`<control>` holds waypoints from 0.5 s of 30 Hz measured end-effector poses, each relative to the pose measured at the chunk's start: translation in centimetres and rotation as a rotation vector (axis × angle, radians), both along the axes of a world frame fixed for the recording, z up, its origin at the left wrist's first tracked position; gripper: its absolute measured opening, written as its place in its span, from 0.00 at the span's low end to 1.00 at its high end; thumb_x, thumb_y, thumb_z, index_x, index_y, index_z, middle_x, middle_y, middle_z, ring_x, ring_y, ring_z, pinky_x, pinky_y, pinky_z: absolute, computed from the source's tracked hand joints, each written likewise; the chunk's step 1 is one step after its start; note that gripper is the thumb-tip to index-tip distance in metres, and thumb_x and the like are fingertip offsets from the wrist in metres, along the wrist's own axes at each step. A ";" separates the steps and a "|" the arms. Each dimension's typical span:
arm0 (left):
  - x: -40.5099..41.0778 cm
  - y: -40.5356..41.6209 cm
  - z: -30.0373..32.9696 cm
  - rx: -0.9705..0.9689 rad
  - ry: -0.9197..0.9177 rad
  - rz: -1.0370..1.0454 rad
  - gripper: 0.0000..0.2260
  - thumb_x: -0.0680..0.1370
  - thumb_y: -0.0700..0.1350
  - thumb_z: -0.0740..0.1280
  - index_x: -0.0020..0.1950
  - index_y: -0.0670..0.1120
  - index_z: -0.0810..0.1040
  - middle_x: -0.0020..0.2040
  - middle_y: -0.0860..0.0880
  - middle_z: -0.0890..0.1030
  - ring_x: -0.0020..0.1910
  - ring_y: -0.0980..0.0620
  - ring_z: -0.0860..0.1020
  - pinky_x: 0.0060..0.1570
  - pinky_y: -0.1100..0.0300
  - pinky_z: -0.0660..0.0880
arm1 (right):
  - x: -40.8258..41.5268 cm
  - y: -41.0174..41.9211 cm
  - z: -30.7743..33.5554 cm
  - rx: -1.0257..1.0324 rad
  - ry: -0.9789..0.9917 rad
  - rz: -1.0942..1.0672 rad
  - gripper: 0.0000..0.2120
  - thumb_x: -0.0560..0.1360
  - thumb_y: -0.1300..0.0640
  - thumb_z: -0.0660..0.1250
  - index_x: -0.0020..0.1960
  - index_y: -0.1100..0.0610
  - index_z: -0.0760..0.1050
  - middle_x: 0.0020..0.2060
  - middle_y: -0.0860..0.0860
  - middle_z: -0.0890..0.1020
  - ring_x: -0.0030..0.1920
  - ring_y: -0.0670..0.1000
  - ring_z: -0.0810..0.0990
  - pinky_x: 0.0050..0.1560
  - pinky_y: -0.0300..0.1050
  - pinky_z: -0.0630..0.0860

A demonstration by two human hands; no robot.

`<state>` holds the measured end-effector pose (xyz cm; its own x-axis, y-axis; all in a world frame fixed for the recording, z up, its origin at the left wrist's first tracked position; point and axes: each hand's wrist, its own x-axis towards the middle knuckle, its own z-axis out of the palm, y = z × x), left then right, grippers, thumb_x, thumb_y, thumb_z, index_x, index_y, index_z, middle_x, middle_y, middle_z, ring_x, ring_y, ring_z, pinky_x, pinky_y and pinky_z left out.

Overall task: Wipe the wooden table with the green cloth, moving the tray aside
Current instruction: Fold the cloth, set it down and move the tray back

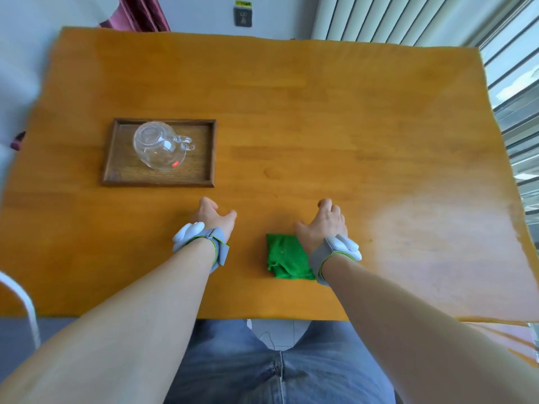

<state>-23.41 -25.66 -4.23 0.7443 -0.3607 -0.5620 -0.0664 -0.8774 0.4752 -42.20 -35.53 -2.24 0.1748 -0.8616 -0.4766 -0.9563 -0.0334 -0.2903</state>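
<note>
One green cloth (287, 256) lies under right hand (326, 223).

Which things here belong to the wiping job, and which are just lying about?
For the job:
- green cloth, folded, by the right hand
- tray
- wooden table
- left hand, holding nothing

Just there:
- glass jug upside down on the tray
- wall socket

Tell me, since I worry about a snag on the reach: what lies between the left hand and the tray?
Only bare table lies between the left hand and the tray, as the head view shows.
</note>
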 end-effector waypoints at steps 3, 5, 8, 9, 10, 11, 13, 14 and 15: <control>4.6 0.3 0.6 -0.046 -0.079 0.119 0.13 0.79 0.47 0.69 0.57 0.46 0.67 0.58 0.39 0.78 0.47 0.41 0.77 0.48 0.49 0.73 | 4.2 -0.6 0.6 0.019 -0.095 0.027 0.23 0.78 0.49 0.67 0.67 0.57 0.66 0.62 0.56 0.74 0.64 0.60 0.73 0.57 0.53 0.73; 7.8 0.8 1.2 -0.060 -0.135 0.180 0.13 0.79 0.45 0.69 0.58 0.45 0.68 0.58 0.40 0.76 0.51 0.39 0.77 0.52 0.48 0.73 | 7.5 -0.8 0.8 0.042 -0.142 0.037 0.22 0.79 0.49 0.66 0.69 0.56 0.66 0.64 0.56 0.74 0.65 0.60 0.74 0.57 0.53 0.74; 11.5 1.6 2.1 -0.019 -0.207 0.210 0.17 0.80 0.46 0.69 0.65 0.41 0.69 0.64 0.40 0.72 0.51 0.41 0.74 0.55 0.50 0.71 | 11.6 -1.0 0.9 0.090 -0.200 0.038 0.22 0.80 0.49 0.65 0.70 0.54 0.67 0.65 0.55 0.74 0.62 0.58 0.76 0.56 0.53 0.76; 12.7 1.8 2.3 -0.010 -0.220 0.217 0.18 0.80 0.46 0.69 0.66 0.41 0.69 0.66 0.40 0.71 0.51 0.41 0.74 0.56 0.51 0.71 | 12.9 -1.0 0.8 0.092 -0.204 0.036 0.22 0.80 0.50 0.65 0.70 0.55 0.67 0.64 0.55 0.75 0.60 0.58 0.76 0.53 0.52 0.76; 12.9 1.8 2.4 -0.002 -0.228 0.222 0.18 0.81 0.47 0.68 0.67 0.41 0.69 0.68 0.40 0.70 0.52 0.42 0.74 0.57 0.51 0.71 | 13.3 -1.2 0.9 0.090 -0.208 0.038 0.21 0.80 0.50 0.65 0.70 0.56 0.67 0.63 0.55 0.75 0.56 0.57 0.76 0.51 0.51 0.74; 14.1 2.1 2.5 -0.001 -0.232 0.225 0.19 0.81 0.47 0.68 0.67 0.41 0.68 0.69 0.40 0.69 0.53 0.41 0.75 0.58 0.51 0.71 | 14.6 -1.1 0.7 0.089 -0.209 0.042 0.21 0.80 0.50 0.65 0.70 0.56 0.67 0.63 0.55 0.75 0.54 0.57 0.75 0.49 0.50 0.73; 15.3 2.3 2.3 -0.006 -0.241 0.228 0.19 0.81 0.47 0.69 0.67 0.41 0.68 0.70 0.40 0.68 0.59 0.39 0.76 0.59 0.50 0.70 | 16.1 -1.2 0.3 0.088 -0.208 0.044 0.21 0.80 0.49 0.65 0.70 0.56 0.68 0.62 0.55 0.76 0.51 0.55 0.72 0.48 0.48 0.70; 16.2 2.5 2.1 -0.008 -0.245 0.234 0.20 0.80 0.47 0.69 0.67 0.41 0.67 0.70 0.40 0.68 0.60 0.38 0.76 0.60 0.49 0.71 | 17.1 -1.1 0.1 0.090 -0.205 0.052 0.21 0.80 0.49 0.65 0.70 0.56 0.68 0.62 0.55 0.77 0.50 0.55 0.72 0.47 0.48 0.69; 17.2 2.8 1.9 -0.001 -0.248 0.237 0.20 0.80 0.47 0.69 0.68 0.41 0.67 0.70 0.40 0.68 0.61 0.38 0.75 0.62 0.48 0.71 | 18.1 -1.0 -0.1 0.090 -0.203 0.054 0.21 0.81 0.49 0.64 0.71 0.56 0.69 0.62 0.54 0.77 0.50 0.55 0.72 0.47 0.47 0.69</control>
<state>-6.25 -22.90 -2.33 0.9216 -0.1613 -0.3530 0.0260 -0.8819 0.4707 -24.10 -36.51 -2.31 0.3199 -0.8038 -0.5016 -0.8757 -0.0487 -0.4804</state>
